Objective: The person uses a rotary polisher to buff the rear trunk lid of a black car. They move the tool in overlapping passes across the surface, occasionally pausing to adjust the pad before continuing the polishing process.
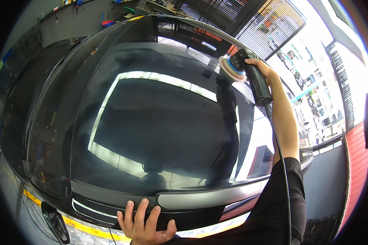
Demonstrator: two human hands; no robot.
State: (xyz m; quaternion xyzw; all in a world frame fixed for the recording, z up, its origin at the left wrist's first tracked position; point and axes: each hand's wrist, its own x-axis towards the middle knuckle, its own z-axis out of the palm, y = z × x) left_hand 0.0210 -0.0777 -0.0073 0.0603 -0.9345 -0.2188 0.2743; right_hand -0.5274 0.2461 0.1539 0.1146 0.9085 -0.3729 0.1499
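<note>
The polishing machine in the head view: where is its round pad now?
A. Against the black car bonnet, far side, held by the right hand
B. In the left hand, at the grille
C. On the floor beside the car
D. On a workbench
A: the right hand grips the polishing machine with its pad on the black car bonnet; the left hand rests flat at the front edge.

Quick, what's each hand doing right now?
Left hand: open, flat on the car's front edge.
Right hand: closed around the polisher.

A cluttered workbench [110, 12] stands beyond, with slatted window blinds [270, 28] at right.
</note>
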